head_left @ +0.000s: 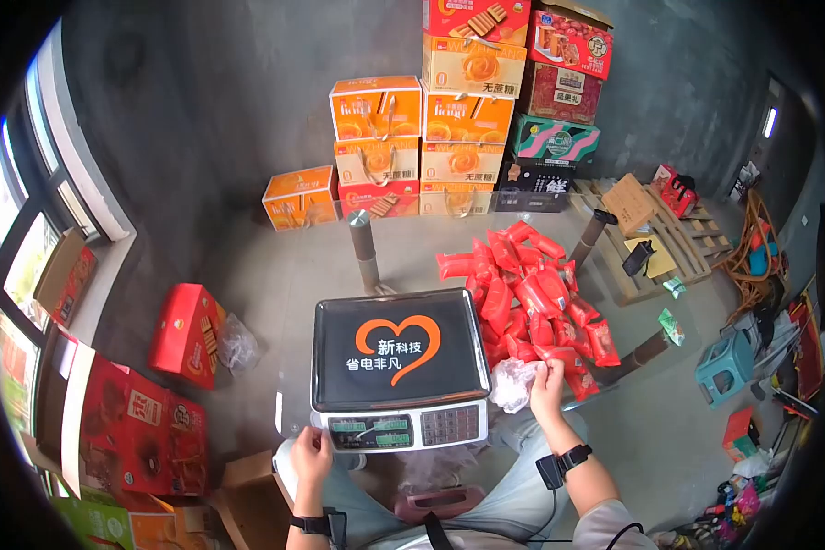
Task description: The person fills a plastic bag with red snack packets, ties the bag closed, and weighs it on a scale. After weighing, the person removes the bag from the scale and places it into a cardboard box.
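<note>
A digital weighing scale [399, 348] with a black tray, green displays and a keypad stands on the glass table in front of me. My left hand [313, 453] is closed beside the scale's front left corner; whether anything is in its fingers is hidden. To the right of the scale, my right hand [549, 390] pinches the edge of a crumpled clear plastic bag [513, 383]. Just beyond that hand lies a heap of red sealed packets [532, 298], spread over the right part of the table.
Orange gift boxes [376, 110] and other cartons are stacked against the back wall. Red boxes [186, 335] stand on the floor at left. A wooden pallet [651, 266], a teal stool [724, 367] and assorted clutter are at right. Green-white wrappers [671, 325] lie near the table's right edge.
</note>
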{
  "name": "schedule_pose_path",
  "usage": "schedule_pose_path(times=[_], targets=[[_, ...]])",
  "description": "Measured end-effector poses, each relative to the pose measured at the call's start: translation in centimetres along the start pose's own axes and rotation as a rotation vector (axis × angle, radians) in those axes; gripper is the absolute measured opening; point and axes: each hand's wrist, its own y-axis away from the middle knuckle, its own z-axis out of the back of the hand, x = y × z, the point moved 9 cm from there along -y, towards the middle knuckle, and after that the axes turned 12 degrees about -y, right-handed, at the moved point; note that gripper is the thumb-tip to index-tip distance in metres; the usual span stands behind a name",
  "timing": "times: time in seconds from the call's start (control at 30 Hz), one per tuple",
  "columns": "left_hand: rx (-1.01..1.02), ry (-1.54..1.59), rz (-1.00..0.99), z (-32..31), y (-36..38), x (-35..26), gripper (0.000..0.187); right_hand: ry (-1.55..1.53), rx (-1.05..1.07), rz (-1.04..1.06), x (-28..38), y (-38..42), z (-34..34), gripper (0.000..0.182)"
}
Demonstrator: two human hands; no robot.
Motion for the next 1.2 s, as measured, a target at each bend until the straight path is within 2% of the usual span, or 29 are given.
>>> schedule_pose_path(times=[0.1,0.17,0.2,0.23,0.37,0.43,0.53,0.57,0.63,0.73,0.77,0.83,0.87,0.9,0.97,1.03,1.07,1.1,1.2], targets=[[-0.004,0.018,-0.008,0.3,0.0,-0.5,0.017,-0.114,0.064,-0.063,-1.0,0.5,0.3,0.011],[-0.003,0.011,-0.001,0.5,0.1,-0.5,0.017,-0.149,0.024,-0.057,-0.6,0.7,1.0,0.01],[-0.024,0.03,-0.025,0.3,0.1,-0.4,0.016,-0.211,0.005,-0.153,0.4,1.0,1.1,0.011],[-0.012,0.03,-0.008,0.4,0.3,-0.1,0.016,-0.198,0.017,-0.163,1.0,1.3,1.4,0.011],[-0.002,-0.03,-0.062,0.7,-0.1,-1.4,0.016,-0.196,-0.183,-0.105,3.2,2.1,5.2,0.018],[-0.022,-0.051,-0.091,0.7,-0.1,-1.7,0.015,-0.467,-0.229,-0.142,8.5,2.3,4.5,0.017],[-0.009,-0.003,-0.075,0.0,-0.1,-0.8,0.015,-0.499,-0.244,-0.017,11.4,2.6,4.4,0.013],[-0.002,0.045,-0.054,0.0,0.1,-0.2,0.015,-0.475,-0.234,-0.065,11.5,3.0,4.2,0.013],[-0.06,0.186,-0.084,2.7,0.4,-2.0,0.014,-0.447,-0.111,-0.032,12.4,3.3,3.0,0.013],[-0.133,0.282,-0.146,7.7,1.8,-5.4,0.011,-0.375,-0.042,-0.026,13.5,3.8,1.8,0.012],[-0.146,0.333,-0.146,10.5,2.3,-7.6,0.011,-0.367,-0.036,-0.023,13.5,3.9,1.7,0.012],[-0.212,0.508,-0.284,17.4,4.0,-14.0,0.011,-0.377,0.005,-0.066,12.8,4.5,1.1,0.012],[-0.175,0.813,-0.38,19.3,5.0,-15.4,0.015,-0.371,0.012,-0.08,12.2,4.7,1.0,0.012],[-0.035,1.153,-0.557,21.4,5.4,-18.2,0.02,-0.372,0.03,-0.074,12.4,4.8,0.7,0.012],[0.134,1.516,-0.575,23.7,6.4,-22.9,0.02,-0.331,0.029,-0.11,12.3,5.3,0.0,0.01],[0.708,1.505,-0.962,24.9,7.8,-24.8,0.018,-0.357,0.061,-0.131,12.2,6.0,-0.6,0.01],[0.814,1.543,-1.021,25.1,8.4,-25.5,0.017,-0.41,0.077,-0.129,12.2,6.1,-0.8,0.009],[0.827,1.583,-1.028,25.4,8.9,-25.9,0.016,-0.462,0.088,-0.13,12.2,6.3,-0.9,0.009],[0.819,1.665,-1.049,25.8,10.1,-26.9,0.014,-0.37,0.106,-0.122,12.6,6.7,-0.8,0.01]])
